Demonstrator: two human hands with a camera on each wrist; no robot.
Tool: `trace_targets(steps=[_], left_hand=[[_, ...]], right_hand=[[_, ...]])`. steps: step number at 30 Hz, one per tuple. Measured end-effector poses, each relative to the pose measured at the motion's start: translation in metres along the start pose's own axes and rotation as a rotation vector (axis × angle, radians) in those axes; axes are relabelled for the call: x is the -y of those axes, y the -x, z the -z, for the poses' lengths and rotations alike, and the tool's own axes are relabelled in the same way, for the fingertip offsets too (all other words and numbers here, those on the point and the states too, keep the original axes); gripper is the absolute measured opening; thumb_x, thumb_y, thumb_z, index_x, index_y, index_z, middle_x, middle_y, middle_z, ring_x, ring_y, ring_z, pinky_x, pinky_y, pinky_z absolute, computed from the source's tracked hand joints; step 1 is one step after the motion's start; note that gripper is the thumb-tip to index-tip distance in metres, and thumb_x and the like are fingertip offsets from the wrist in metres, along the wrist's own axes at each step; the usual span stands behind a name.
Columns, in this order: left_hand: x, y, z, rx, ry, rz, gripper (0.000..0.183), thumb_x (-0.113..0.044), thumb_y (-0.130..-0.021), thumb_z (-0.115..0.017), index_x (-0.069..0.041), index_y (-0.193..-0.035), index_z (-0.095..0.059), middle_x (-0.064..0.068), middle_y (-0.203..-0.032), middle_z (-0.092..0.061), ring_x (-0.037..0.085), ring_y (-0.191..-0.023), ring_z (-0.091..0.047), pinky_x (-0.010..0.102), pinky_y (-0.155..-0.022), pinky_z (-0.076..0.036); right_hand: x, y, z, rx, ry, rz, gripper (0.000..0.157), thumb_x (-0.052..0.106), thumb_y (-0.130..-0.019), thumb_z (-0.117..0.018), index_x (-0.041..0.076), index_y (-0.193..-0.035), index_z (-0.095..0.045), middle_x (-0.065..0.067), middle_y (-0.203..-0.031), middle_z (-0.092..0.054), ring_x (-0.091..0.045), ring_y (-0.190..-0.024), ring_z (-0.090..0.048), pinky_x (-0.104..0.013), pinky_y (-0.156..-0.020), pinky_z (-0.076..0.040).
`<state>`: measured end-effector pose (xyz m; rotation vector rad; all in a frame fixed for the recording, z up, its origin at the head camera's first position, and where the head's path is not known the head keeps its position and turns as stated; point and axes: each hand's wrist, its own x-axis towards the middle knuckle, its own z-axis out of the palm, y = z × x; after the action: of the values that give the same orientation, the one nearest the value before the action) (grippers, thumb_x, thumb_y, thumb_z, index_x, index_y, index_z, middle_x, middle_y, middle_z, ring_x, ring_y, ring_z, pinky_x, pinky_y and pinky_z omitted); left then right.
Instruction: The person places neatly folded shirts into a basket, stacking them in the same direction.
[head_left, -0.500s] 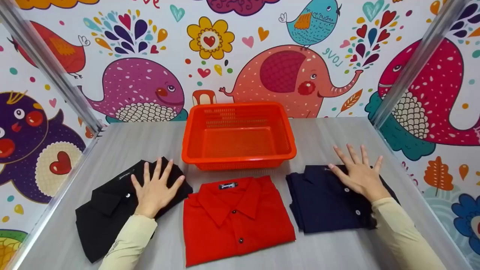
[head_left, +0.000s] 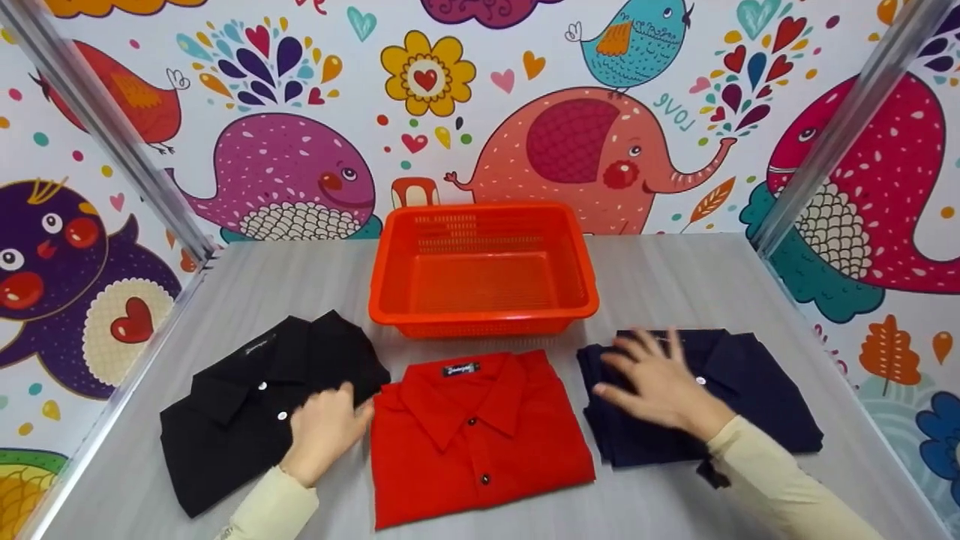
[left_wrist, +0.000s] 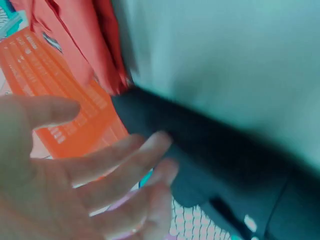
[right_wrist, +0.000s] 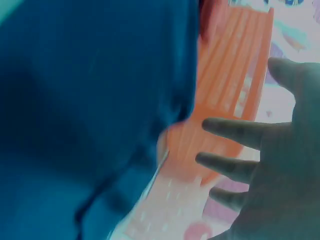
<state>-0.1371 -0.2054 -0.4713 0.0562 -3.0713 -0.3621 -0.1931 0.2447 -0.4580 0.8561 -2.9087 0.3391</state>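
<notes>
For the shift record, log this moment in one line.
left hand: at black shirt edge; right hand: over navy shirt; contact: unclear; red shirt: between hands; orange basket: beyond red shirt

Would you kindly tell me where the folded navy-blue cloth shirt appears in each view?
Head: the folded navy-blue shirt lies right of centre, partly hidden by the right hand.
Left wrist: not in it.
Right wrist: the shirt fills most of the left half.
Shared landmark: the orange plastic basket, visible in all three views.
</notes>
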Motion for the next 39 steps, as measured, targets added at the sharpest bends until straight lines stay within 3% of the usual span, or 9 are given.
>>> trace_targets(steps=[4, 7, 12, 15, 20, 25, 30, 35, 39], left_hand=[[-0.006, 0.007, -0.004, 0.127, 0.111, 0.060, 0.033, -0.035, -0.087, -0.062, -0.004, -0.075, -0.061, 0.014, -0.067, -0.058, 0.035, -0.060, -0.059, 0.048, -0.048, -0.046], [-0.012, 0.009, -0.006, 0.174, 0.192, 0.065, 0.034, -0.034, -0.087, -0.063, -0.009, -0.065, -0.052, 0.007, -0.060, -0.050, 0.026, -0.054, -0.053, 0.040, -0.046, -0.042], [-0.021, 0.009, -0.008, 0.238, 0.354, 0.064, 0.031, -0.025, -0.086, -0.065, -0.008, -0.066, -0.050, 0.003, -0.058, -0.046, 0.016, -0.049, -0.045, 0.028, -0.048, -0.036], [-0.025, 0.009, -0.008, 0.287, 0.462, 0.131, 0.026, -0.023, -0.086, -0.065, -0.007, -0.071, -0.051, 0.005, -0.063, -0.047, 0.016, -0.051, -0.049, 0.028, -0.049, -0.046], [-0.027, 0.009, -0.008, 0.340, 0.659, 0.255, 0.020, -0.017, -0.086, -0.064, 0.000, -0.089, -0.054, 0.007, -0.075, -0.048, 0.019, -0.064, -0.056, 0.036, -0.052, -0.055], [-0.027, 0.005, -0.009, 0.349, 0.741, 0.262, 0.043, -0.015, -0.085, -0.064, 0.011, -0.117, -0.051, 0.012, -0.094, -0.055, 0.023, -0.081, -0.059, 0.040, -0.055, -0.056], [-0.026, -0.001, -0.009, 0.370, 0.755, 0.264, 0.032, -0.012, -0.083, -0.061, 0.007, -0.106, -0.051, 0.010, -0.088, -0.050, 0.023, -0.081, -0.056, 0.040, -0.057, -0.056], [-0.022, -0.004, -0.013, 0.421, 0.913, 0.251, 0.031, -0.003, -0.078, -0.054, 0.007, -0.107, -0.050, 0.009, -0.088, -0.054, 0.021, -0.078, -0.057, 0.037, -0.061, -0.054], [-0.020, -0.007, -0.018, 0.471, 1.066, 0.194, 0.033, 0.004, -0.076, -0.050, 0.008, -0.109, -0.053, 0.007, -0.088, -0.059, 0.017, -0.074, -0.058, 0.028, -0.064, -0.050]], right_hand=[[0.020, -0.001, -0.012, 0.008, 0.027, 0.101, 0.055, 0.054, -0.091, -0.056, 0.006, -0.117, -0.069, -0.015, -0.131, -0.056, -0.042, -0.134, -0.031, -0.073, -0.102, -0.005], [0.029, -0.003, -0.020, 0.011, 0.039, 0.150, 0.055, 0.055, -0.092, -0.055, 0.005, -0.111, -0.070, -0.014, -0.124, -0.059, -0.040, -0.131, -0.036, -0.073, -0.102, -0.011], [0.040, -0.008, -0.031, 0.026, 0.027, 0.169, 0.052, 0.053, -0.094, -0.053, 0.004, -0.098, -0.070, -0.013, -0.108, -0.062, -0.040, -0.120, -0.045, -0.065, -0.098, -0.026], [0.049, -0.012, -0.034, 0.084, -0.031, 0.118, 0.047, 0.046, -0.093, -0.058, 0.000, -0.092, -0.070, -0.014, -0.100, -0.062, -0.038, -0.104, -0.050, -0.057, -0.087, -0.037], [0.063, -0.021, -0.028, 0.278, -0.274, -0.103, 0.034, 0.033, -0.087, -0.069, 0.002, -0.075, -0.061, -0.008, -0.078, -0.053, -0.024, -0.073, -0.049, -0.040, -0.065, -0.043], [0.070, -0.032, -0.023, 0.396, -0.543, -0.350, 0.027, 0.026, -0.083, -0.072, 0.004, -0.083, -0.056, -0.004, -0.072, -0.048, -0.017, -0.068, -0.044, -0.031, -0.060, -0.037], [0.069, -0.038, -0.024, 0.407, -0.884, -0.526, 0.033, 0.015, -0.080, -0.071, -0.005, -0.100, -0.055, -0.008, -0.085, -0.053, -0.019, -0.075, -0.049, -0.029, -0.064, -0.042], [0.066, -0.039, -0.031, 0.406, -1.222, -0.614, 0.022, 0.006, -0.077, -0.068, -0.003, -0.091, -0.053, -0.008, -0.090, -0.055, -0.018, -0.082, -0.052, -0.028, -0.073, -0.045], [0.065, -0.038, -0.036, 0.412, -1.361, -0.578, 0.008, 0.003, -0.077, -0.065, 0.004, -0.083, -0.059, -0.003, -0.083, -0.063, -0.013, -0.076, -0.058, -0.024, -0.070, -0.047]])
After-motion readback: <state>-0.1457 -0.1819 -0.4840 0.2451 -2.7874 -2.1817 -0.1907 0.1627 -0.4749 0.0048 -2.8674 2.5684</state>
